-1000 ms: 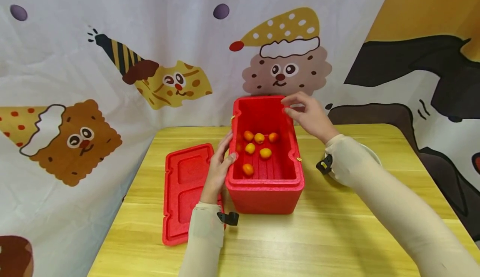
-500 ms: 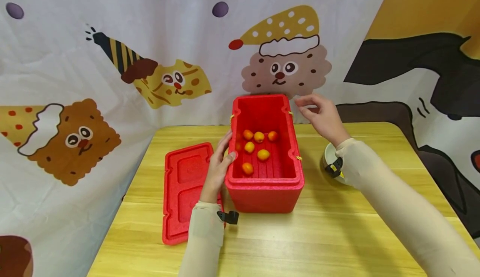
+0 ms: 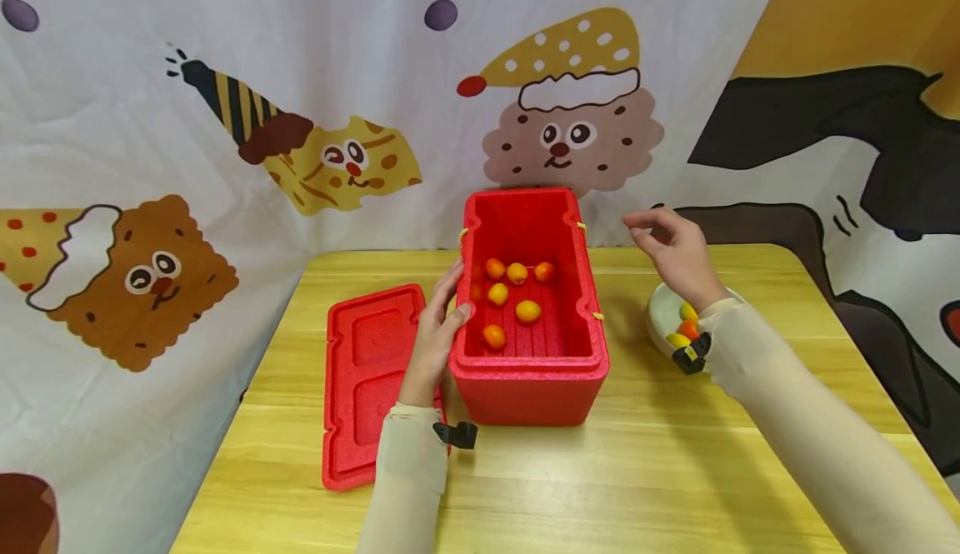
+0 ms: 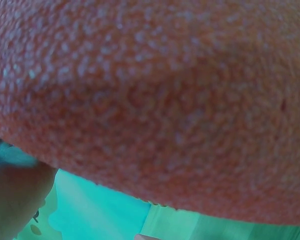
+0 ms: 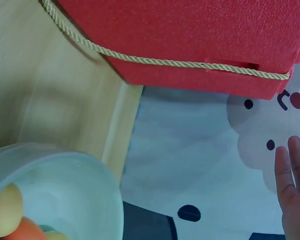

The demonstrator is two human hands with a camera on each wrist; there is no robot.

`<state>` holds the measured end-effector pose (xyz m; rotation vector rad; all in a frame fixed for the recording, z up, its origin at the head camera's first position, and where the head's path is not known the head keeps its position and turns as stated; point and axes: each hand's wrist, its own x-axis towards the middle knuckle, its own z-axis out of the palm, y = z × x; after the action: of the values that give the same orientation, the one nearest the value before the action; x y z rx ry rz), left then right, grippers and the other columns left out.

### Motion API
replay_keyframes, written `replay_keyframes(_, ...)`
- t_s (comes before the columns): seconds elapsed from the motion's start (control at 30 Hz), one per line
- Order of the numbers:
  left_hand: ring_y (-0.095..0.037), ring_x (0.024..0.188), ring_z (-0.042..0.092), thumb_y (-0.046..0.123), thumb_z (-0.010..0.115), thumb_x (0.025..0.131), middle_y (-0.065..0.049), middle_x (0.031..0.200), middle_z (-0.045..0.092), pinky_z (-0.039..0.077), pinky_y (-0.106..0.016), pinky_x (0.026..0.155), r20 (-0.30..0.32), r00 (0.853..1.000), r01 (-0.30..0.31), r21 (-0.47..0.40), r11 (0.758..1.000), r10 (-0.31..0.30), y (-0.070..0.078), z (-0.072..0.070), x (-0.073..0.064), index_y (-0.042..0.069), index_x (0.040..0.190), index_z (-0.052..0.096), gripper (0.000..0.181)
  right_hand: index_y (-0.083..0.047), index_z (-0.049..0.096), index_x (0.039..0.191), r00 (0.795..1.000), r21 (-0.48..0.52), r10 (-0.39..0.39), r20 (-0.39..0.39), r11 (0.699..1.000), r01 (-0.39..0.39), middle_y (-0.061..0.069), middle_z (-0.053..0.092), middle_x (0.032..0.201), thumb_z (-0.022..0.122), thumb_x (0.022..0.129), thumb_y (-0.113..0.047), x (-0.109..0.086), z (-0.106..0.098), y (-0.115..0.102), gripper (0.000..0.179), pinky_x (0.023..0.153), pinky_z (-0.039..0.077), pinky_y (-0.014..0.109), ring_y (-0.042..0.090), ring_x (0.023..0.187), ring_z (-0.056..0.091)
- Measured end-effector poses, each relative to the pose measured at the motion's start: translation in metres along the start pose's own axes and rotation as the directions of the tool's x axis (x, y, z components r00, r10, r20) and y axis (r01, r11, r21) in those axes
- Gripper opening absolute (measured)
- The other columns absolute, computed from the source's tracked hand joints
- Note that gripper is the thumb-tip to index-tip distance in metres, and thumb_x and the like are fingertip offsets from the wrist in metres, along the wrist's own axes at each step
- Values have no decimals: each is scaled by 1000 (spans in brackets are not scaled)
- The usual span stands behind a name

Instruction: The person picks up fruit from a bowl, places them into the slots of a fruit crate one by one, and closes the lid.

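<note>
In the head view, an open red foam box (image 3: 528, 391) holds several small orange and yellow fruits, among them a yellow fruit (image 3: 528, 311) near the middle of its floor. My left hand (image 3: 437, 333) rests against the box's left side, fingers fairly straight along the outer wall and thumb on the rim. My right hand (image 3: 678, 250) is raised to the right of the box, its fingers loosely bent with nothing between them. Below it, a pale bowl (image 3: 663, 308) contains yellow and orange fruits, partly hidden by the wrist. Red foam fills most of the left wrist view.
A red lid (image 3: 352, 454) lies on the wooden table (image 3: 555, 487) to the left of the box, partly behind my left forearm. Yellow rope (image 5: 175, 62) runs along the box's side. A printed cloth (image 3: 337, 29) hangs behind the table.
My right hand has moved from above the box's far right rim outward to the right, uncovering more of the bowl. My left hand stays at the box.
</note>
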<state>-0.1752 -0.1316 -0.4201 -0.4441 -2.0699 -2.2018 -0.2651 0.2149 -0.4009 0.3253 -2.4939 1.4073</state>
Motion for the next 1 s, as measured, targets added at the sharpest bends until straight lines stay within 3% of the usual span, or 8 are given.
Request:
replay_keyframes(0.33,-20,139,32,0,50,96,-11,157,29,43,-39,102,-3,1000,0,14,1000,0,1,0,0,-2,150,36,56,-3,66,120,999,-4,21,25,1000,-20,8,61,115,57,101,-20,-12,-11,17,27,88,43,13,11,102,54)
replay_keyframes(0.47,-17,138,33,5,53,97,-2,156,32,43,-38,102,-9,1000,-14,-4,1000,14,-16,-4,3,5,150,39,55,-2,64,122,996,-29,71,53,997,-69,9,58,119,55,102,-21,-23,-21,32,30,88,41,9,12,105,52)
replay_keyframes(0.57,-16,138,33,5,52,97,-3,156,32,43,-37,103,-9,1000,-17,-2,1000,17,-16,-3,3,5,150,39,55,-2,63,124,992,-54,106,65,993,-102,11,59,121,54,102,-24,-33,-28,45,32,87,40,7,13,107,52)
replay_keyframes(0.7,-18,138,33,1,50,96,-10,157,30,43,-38,103,-9,1000,5,-1,1000,-5,1,0,-1,-1,150,36,56,-1,62,126,988,-83,136,77,988,-130,16,60,124,53,102,-25,-43,-35,59,35,82,40,8,24,113,53)
replay_keyframes(0.87,-21,139,32,0,50,96,-12,157,29,42,-40,103,0,1000,-9,9,1000,9,2,-1,0,-2,150,36,55,3,61,124,985,-126,132,115,985,-117,20,58,123,54,102,-21,-53,-36,73,33,81,42,9,38,113,54)
replay_keyframes(1.0,-21,139,32,-2,49,96,-14,157,28,41,-39,104,6,1000,-21,14,1000,21,1,0,-1,-3,149,35,55,2,62,124,980,-151,150,130,980,-130,17,58,121,54,102,-22,-58,-34,79,33,83,42,9,33,112,54)
